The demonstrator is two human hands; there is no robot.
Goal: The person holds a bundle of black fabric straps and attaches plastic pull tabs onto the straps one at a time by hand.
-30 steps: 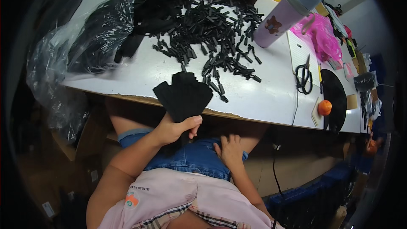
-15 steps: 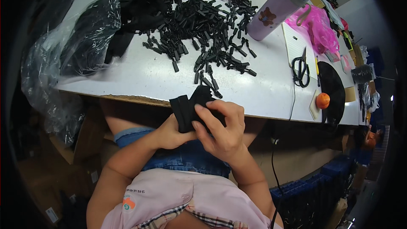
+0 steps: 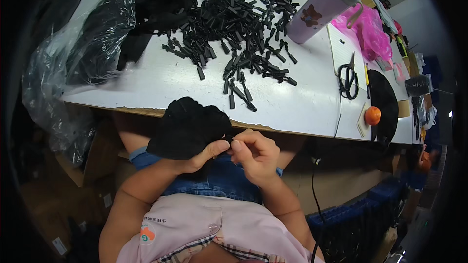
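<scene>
A piece of black cloth spreads out above my lap, just off the near edge of the table. My left hand grips it along its lower right side, thumb on top. At that same corner my right hand pinches a small dark bit of the cloth between thumb and forefinger, the two thumbs almost meeting. Whether something tiny sits between those fingertips is too small to tell. Beyond my hands lies a big heap of small black zipper pulls, with several strays close to the edge.
Clear plastic bags with black material lie at the left. To the right are a lilac bottle, black-handled scissors, a notebook, a pink plastic bag, an orange round object and a curved black piece.
The black cloth, folded upright before, now lies spread out to the left over my left hand. My right fingers have moved from its face to a pinch at its right corner.
</scene>
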